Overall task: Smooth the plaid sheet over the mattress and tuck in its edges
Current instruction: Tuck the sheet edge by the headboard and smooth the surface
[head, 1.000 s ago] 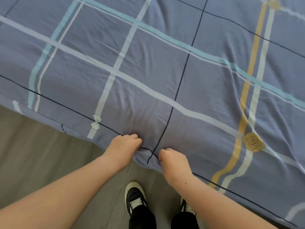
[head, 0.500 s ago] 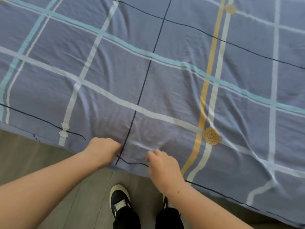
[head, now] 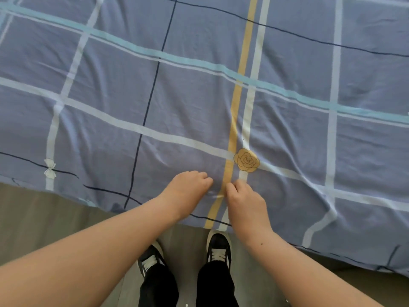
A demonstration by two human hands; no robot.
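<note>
The plaid sheet (head: 199, 96) is blue-grey with white, teal, navy and yellow stripes and covers the whole mattress top. Its near edge hangs over the bed side just in front of me. A yellow rose print (head: 246, 160) sits beside the yellow stripe. My left hand (head: 188, 189) and my right hand (head: 243, 202) lie close together on the near edge, just below the rose. Both have curled fingers pinching the fabric on either side of the yellow stripe. Shallow creases fan out from the hands to the right.
Grey floor (head: 44, 218) runs along the bed's near side. My two feet in black-and-white sneakers (head: 218, 247) stand right against the bed edge. A small white bow print (head: 49, 168) lies on the sheet at the left.
I have stepped right along the bed. Both hands moved from the navy line crossing to the yellow stripe below the rose and grip the sheet edge there.
</note>
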